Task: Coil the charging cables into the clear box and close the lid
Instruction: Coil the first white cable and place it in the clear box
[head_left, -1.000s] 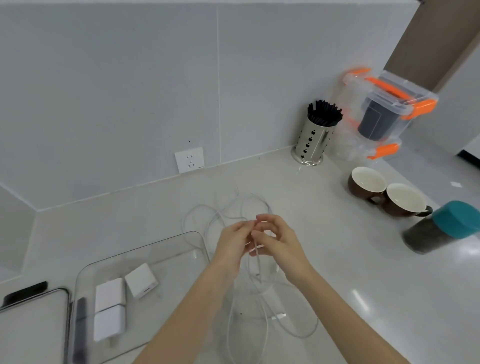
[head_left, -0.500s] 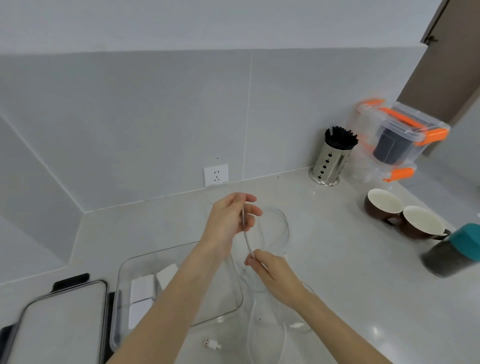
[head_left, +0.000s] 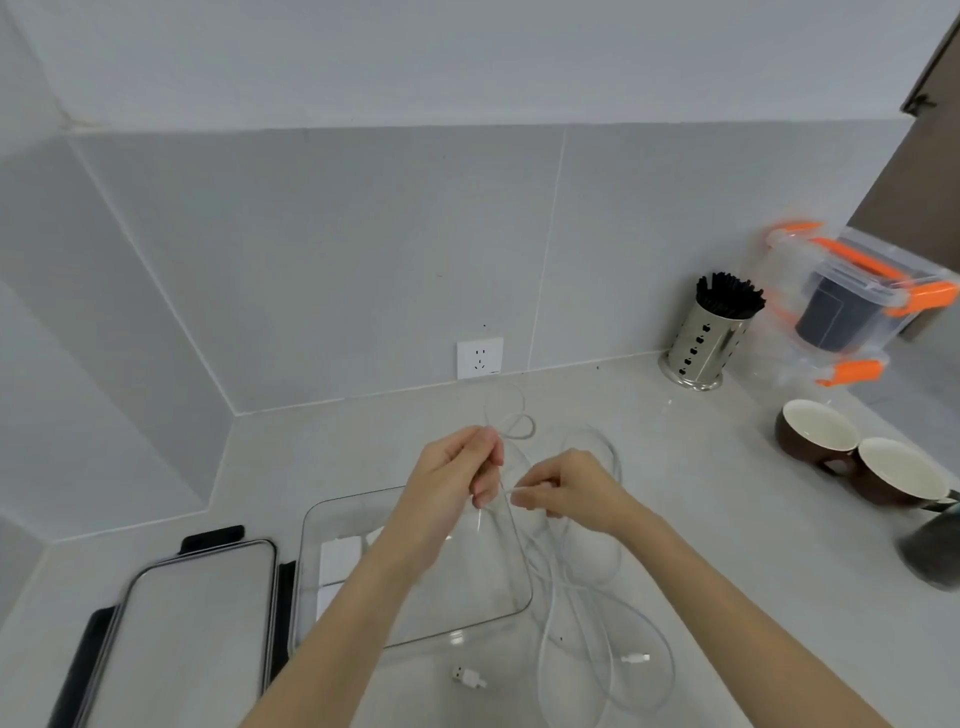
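- Lid (head_left: 192, 629), lower left of frame: lies flat on the table (head_left: 701, 519), just left of the clear box (head_left: 511, 605). Leave it there till the cable is in.
- Clear box, lower centre: open, w/ white chargers (head_left: 340, 558) at its left end; the right part looks free for the coil.
- Left hand (head_left: 452, 478), centre: its grip pinches the white cable (head_left: 556, 587) betw. thumb & fingers, over the box's far right corner; a small loop stands up above the grip.
- Right hand (head_left: 566, 491), just right of it: grip pinches the same cable; a short stretch runs betw. the two hands.
- Rest of the cable is below & right of the grips, sprawled in big loops on the table beside the box; two plugs (head_left: 470, 678) lie at bottom centre, outside the box.
- To do it well, I'd say: keep the left grip as anchor, feed even loops w/ the right hand, about box size, no twisting.
- Watch for tangles as the slack lifts.
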